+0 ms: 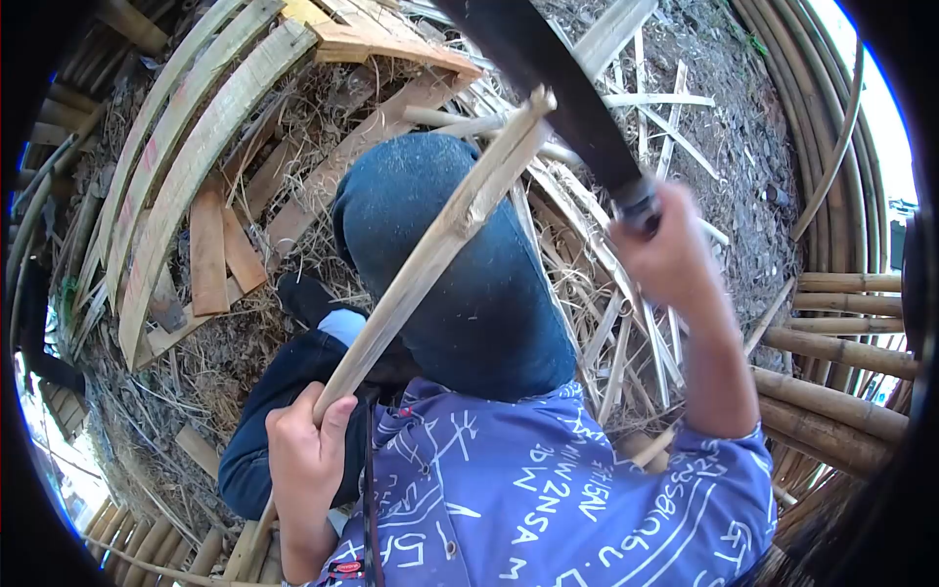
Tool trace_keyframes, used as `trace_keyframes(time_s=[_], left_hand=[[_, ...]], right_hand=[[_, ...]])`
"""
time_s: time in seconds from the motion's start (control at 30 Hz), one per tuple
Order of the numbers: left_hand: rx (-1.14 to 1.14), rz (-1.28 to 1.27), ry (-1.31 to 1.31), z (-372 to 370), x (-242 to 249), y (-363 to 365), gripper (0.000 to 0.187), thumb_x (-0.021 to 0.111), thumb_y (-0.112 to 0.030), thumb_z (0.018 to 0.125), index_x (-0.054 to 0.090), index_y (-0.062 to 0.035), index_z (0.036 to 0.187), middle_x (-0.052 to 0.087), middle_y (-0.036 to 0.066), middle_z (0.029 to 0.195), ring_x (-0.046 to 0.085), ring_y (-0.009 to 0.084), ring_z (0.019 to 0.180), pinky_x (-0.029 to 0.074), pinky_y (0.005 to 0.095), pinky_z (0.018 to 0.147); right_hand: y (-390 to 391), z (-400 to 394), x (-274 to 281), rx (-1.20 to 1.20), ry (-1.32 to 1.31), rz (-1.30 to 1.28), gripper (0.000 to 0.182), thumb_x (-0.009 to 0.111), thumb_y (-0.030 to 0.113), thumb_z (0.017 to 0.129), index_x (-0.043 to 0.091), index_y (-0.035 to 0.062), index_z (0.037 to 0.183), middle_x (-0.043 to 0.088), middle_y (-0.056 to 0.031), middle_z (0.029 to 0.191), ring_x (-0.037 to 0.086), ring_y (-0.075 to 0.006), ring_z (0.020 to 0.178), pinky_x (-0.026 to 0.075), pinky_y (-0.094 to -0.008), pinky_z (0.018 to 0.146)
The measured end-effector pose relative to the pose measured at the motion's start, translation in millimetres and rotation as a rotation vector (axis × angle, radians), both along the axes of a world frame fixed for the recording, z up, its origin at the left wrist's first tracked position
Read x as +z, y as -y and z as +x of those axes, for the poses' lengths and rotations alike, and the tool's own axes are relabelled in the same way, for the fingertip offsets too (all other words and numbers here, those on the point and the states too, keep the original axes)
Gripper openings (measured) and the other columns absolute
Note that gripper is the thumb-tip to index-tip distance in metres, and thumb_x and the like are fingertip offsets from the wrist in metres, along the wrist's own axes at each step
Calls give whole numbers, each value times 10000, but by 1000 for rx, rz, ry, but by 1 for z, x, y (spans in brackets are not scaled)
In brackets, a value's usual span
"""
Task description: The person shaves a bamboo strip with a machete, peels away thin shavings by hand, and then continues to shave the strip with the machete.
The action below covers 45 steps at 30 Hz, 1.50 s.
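Observation:
A long pale bamboo strip (403, 285) slants up across my raised knee, with a knot partway along and a rough, split far end. Low on it, my left hand (305, 445) is wrapped round the strip. My right hand (662, 249), a little blurred, grips the handle of a machete (577, 108). Its broad dark blade points up and to the left, passing close by the strip's far end. The tip runs out of the top of the view.
Curved wooden planks (201, 147) and short board pieces (207, 249) lie at the left. Split bamboo slivers (626, 323) and shavings litter the ground right of my knee. Bamboo poles (831, 342) form a barrier at the right edge.

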<state>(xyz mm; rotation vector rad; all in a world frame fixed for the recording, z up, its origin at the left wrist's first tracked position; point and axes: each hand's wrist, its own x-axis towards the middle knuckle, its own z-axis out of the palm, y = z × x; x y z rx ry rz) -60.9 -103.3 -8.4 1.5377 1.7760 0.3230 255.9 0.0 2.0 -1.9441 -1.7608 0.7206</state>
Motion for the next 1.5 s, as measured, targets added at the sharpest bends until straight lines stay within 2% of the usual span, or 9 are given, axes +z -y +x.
trace_keyframes(time_s=[0.13,0.23,0.33,0.57,0.7,0.9,0.97,1.37,1.5], left_hand=[[39,-53,86,6,4,-6,429,553,-370,918,553,19,737,412,142,487,437,326,455,341,382,504],[38,-44,87,4,2,-8,425,559,-362,917,552,23,737,396,140,478,429,317,441,339,374,492],[50,4,101,5,-2,-6,417,570,-338,916,543,32,726,376,139,474,400,298,411,319,358,456],[79,-11,185,2,-6,-4,407,581,-315,913,549,46,726,376,138,478,400,271,389,300,346,422],[110,-50,183,5,-2,-11,402,593,-318,904,566,53,751,374,126,475,401,236,390,309,340,427],[118,-40,219,7,-2,-8,434,583,-346,912,566,58,755,361,112,476,364,189,399,303,324,428],[119,-18,220,7,-4,-11,437,582,-348,913,563,58,753,356,108,476,351,186,403,300,320,428],[106,-43,242,5,-1,-7,373,602,-296,906,593,65,808,382,104,496,363,162,424,313,312,437],[110,-26,217,2,-4,-5,359,602,-281,905,600,69,825,409,113,497,372,153,427,325,311,438]], right_hand=[[-13,0,2,-247,14,-74,123,544,38,720,567,-8,831,527,-56,605,485,-141,504,384,-309,475],[6,-8,-2,30,-54,-70,134,643,59,738,544,10,813,522,-24,668,482,-119,539,408,-288,497],[-14,16,2,-42,16,17,80,601,3,747,541,5,800,487,13,577,435,-86,458,359,-247,439],[-9,7,12,-149,90,-124,184,639,54,730,533,11,874,525,-29,682,486,-104,570,410,-262,555],[10,-17,3,57,-54,-167,209,638,50,726,536,11,904,529,-14,705,492,-96,580,429,-257,558],[-8,-7,3,-212,-63,-223,154,630,54,757,534,30,875,526,-16,652,506,-92,547,409,-257,496],[11,-23,0,62,-8,-30,149,629,52,753,539,24,868,517,-18,652,514,-101,581,420,-278,530],[-8,-7,11,-112,0,-140,228,557,47,703,597,-12,919,561,-91,626,526,-133,563,411,-297,546],[-1,-1,9,11,96,-233,208,652,64,732,541,5,897,551,-83,818,551,-138,710,455,-304,619]])
